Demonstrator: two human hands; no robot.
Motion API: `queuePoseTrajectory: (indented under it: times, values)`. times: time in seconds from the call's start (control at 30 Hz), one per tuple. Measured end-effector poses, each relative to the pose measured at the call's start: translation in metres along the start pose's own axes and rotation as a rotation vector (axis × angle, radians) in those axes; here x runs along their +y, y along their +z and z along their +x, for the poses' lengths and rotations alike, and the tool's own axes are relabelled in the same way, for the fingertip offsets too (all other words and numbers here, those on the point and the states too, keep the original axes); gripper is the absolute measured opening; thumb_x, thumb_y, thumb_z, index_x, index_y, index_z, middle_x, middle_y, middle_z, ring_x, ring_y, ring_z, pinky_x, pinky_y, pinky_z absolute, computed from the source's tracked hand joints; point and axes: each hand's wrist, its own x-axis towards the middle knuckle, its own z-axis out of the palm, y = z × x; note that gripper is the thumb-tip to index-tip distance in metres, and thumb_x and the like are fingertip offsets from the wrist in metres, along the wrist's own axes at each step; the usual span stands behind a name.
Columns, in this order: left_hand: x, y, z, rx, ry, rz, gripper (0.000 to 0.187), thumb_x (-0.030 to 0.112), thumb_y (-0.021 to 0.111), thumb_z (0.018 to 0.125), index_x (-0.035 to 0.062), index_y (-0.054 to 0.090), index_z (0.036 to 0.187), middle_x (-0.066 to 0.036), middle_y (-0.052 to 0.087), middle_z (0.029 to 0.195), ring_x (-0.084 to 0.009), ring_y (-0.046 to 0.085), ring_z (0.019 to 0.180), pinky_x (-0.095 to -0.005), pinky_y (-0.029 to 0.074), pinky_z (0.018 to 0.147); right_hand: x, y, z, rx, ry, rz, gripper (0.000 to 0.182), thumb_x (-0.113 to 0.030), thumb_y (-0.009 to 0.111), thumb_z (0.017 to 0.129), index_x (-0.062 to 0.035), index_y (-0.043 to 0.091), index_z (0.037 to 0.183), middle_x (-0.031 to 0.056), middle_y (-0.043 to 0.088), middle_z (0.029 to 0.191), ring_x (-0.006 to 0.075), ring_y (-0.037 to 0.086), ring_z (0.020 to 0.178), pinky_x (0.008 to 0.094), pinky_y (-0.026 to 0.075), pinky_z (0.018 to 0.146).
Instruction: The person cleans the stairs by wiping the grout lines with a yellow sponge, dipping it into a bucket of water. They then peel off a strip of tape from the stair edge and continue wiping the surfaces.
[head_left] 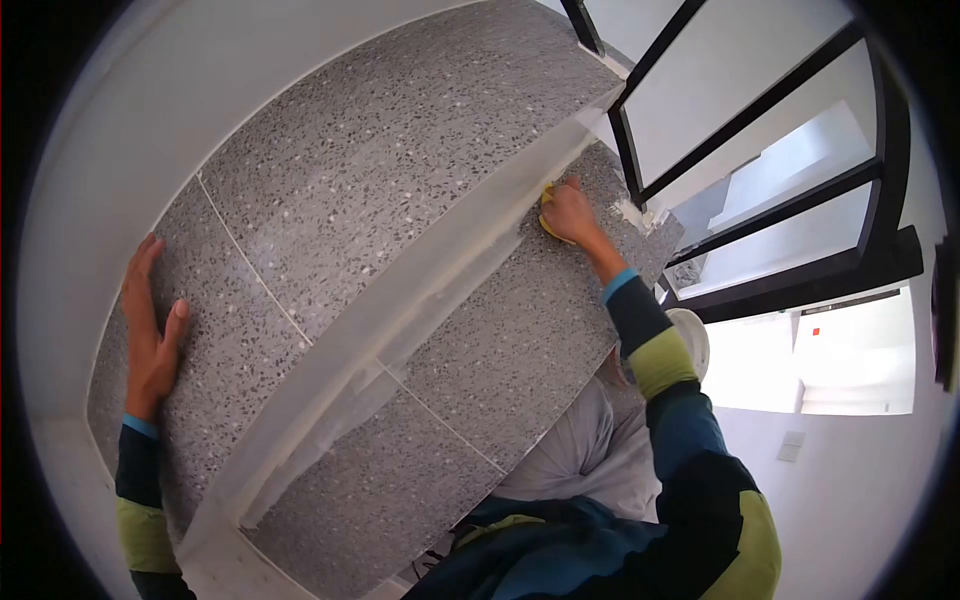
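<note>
My right hand (571, 214) is closed around a yellow sponge (547, 222), mostly hidden under the fingers. It presses the sponge to the lower speckled stair tread (480, 340), close to the foot of the pale riser (400, 285). Whitish smears (340, 415) run along the joint where riser and lower tread meet. On the left, my left hand (150, 345) rests open on the upper speckled tread (330, 190), its fingers stretched toward the white wall (110, 170). Nothing is in that hand.
A black metal railing (750, 125) stands along the stair's right side. White residue (635, 215) lies near its base. A white bucket (690, 345) sits beside my right forearm, partly hidden. My bent leg (570, 440) is at the lower tread's front edge.
</note>
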Motion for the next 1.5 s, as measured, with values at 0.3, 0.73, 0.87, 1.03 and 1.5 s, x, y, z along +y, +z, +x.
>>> queuePoseTrajectory:
  times: [0.3,0.73,0.87,1.03,1.5]
  values:
    - [-0.004,0.001,-0.001,-0.001,-0.012,0.012,0.07,0.055,0.043,0.087,0.0148,0.032,0.143,-0.014,0.026,0.15,-0.034,0.02,0.139,-0.0487,0.013,0.114,0.023,0.01,0.035,0.071,0.143,-0.212,0.028,-0.017,0.059,0.073,0.0049,0.065,0.089,0.0264,0.062,0.094,0.042,0.053,0.099,0.0541,0.046,0.078]
    - [0.008,-0.004,-0.001,0.066,0.088,-0.052,0.061,0.042,0.048,0.092,0.006,0.035,0.139,-0.017,0.033,0.144,-0.0326,0.028,0.135,-0.0436,0.018,0.112,0.048,-0.159,-0.201,-0.273,0.616,-0.259,0.036,-0.031,0.059,0.072,-0.0066,0.069,0.097,0.0182,0.066,0.099,0.0339,0.063,0.092,0.0429,0.049,0.083]
    - [0.008,-0.002,-0.001,0.083,0.092,-0.027,0.06,0.04,0.049,0.092,0.0058,0.035,0.139,-0.017,0.034,0.143,-0.033,0.028,0.135,-0.0433,0.017,0.111,0.14,-0.103,-0.266,-0.614,0.57,-0.043,0.048,-0.03,0.068,0.063,-0.0051,0.066,0.103,0.0249,0.063,0.104,0.0387,0.06,0.096,0.0427,0.046,0.091]
    - [0.003,0.0,-0.001,0.094,0.087,0.001,0.06,0.039,0.051,0.092,0.0053,0.035,0.139,-0.018,0.034,0.143,-0.0339,0.027,0.135,-0.0439,0.017,0.111,0.155,-0.048,-0.297,-0.709,0.457,0.076,0.06,-0.027,0.06,0.07,-0.0072,0.053,0.126,0.0255,0.045,0.134,0.0401,0.05,0.117,0.0396,0.04,0.101]
    - [0.007,-0.001,-0.002,0.066,0.033,-0.002,0.063,0.047,0.048,0.092,0.0093,0.034,0.14,-0.018,0.032,0.145,-0.0339,0.023,0.136,-0.047,0.015,0.111,0.154,-0.062,-0.29,-0.597,0.59,0.06,0.047,-0.035,0.053,0.081,-0.0017,0.063,0.112,0.023,0.062,0.112,0.0362,0.06,0.102,0.0445,0.047,0.088]
